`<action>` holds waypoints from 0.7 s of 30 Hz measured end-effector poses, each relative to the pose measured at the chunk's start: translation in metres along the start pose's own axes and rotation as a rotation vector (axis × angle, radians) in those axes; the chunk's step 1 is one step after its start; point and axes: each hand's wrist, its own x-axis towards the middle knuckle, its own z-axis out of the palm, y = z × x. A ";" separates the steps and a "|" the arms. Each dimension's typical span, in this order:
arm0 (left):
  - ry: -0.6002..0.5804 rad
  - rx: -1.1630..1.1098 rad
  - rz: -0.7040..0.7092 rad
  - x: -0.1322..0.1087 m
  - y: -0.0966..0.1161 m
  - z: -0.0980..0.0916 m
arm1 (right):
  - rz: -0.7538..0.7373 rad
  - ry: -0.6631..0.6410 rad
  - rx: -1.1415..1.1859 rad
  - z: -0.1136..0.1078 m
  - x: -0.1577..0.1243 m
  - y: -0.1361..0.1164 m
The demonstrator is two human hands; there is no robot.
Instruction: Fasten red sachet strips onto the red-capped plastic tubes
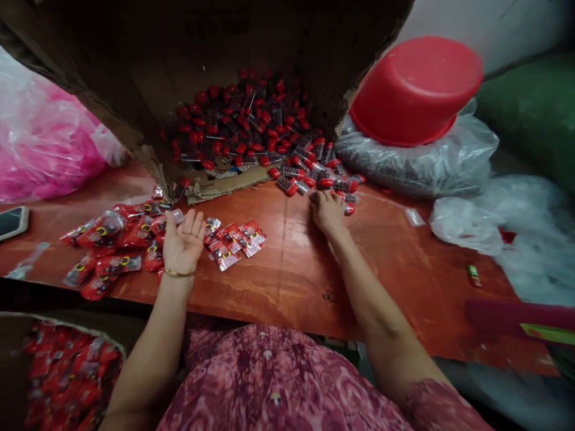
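Note:
My left hand [183,239] lies palm up on the reddish wooden table [296,263], fingers spread, nothing in it, a gold bangle at the wrist. Red printed packets [112,242] are heaped to its left, and a few more packets [236,239] lie just right of it. My right hand [327,211] reaches palm down to the edge of a pile of small red-capped clear tubes [309,173]; its fingertips rest among them and are curled. The tubes spill out of a tipped cardboard box [135,78] holding many more.
A red plastic basin [415,90] sits upside down on a grey plastic bag [431,161] at the right. Clear bags [516,233] lie further right, a pink bag [40,149] at the left, a phone [12,221] at the left edge. A bag of red packets [67,377] sits below left.

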 end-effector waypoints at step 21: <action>-0.437 1.509 0.894 -0.010 -0.083 0.001 | 0.016 -0.052 0.936 -0.014 -0.109 -0.063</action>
